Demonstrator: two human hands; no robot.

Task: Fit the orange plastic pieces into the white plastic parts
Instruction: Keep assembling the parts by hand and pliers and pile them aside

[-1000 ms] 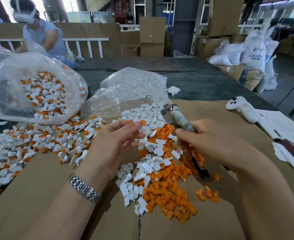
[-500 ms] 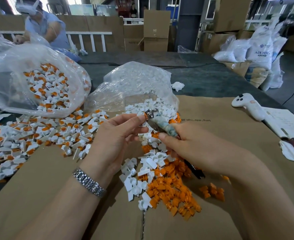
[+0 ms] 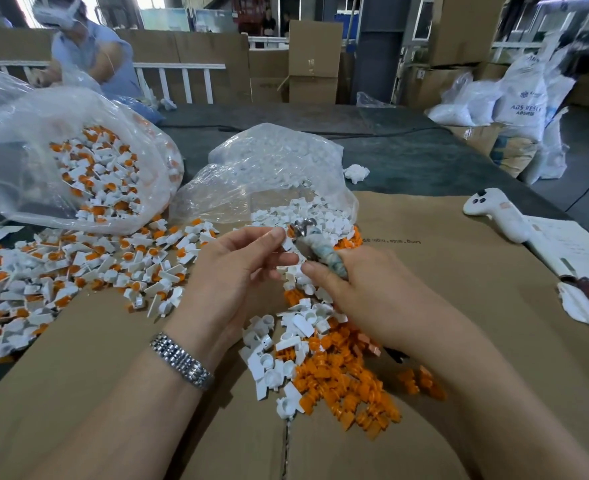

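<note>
The left hand (image 3: pixel 241 268) pinches a small white part (image 3: pixel 288 243) between thumb and fingertips, above the near heap of orange pieces (image 3: pixel 348 379) and white parts (image 3: pixel 275 344) on the cardboard-covered surface (image 3: pixel 459 306). The right hand (image 3: pixel 366 289) curls around a metal-headed tool (image 3: pixel 308 242) whose tip touches that part. A clear bag (image 3: pixel 78 157) of assembled pieces lies far left.

Both forearms come in from the bottom edge and the hands meet in the middle. The left hand (image 3: pixel 241 268) shows its back, the thumb and index finger are stretched forward with the tips close together, and they pinch something small; the other fingers curl under. The right hand (image 3: pixel 366 292) is curled around a wrapped tool handle (image 3: pixel 327 258), its thumb lying forward, toward the left fingertips.
</note>
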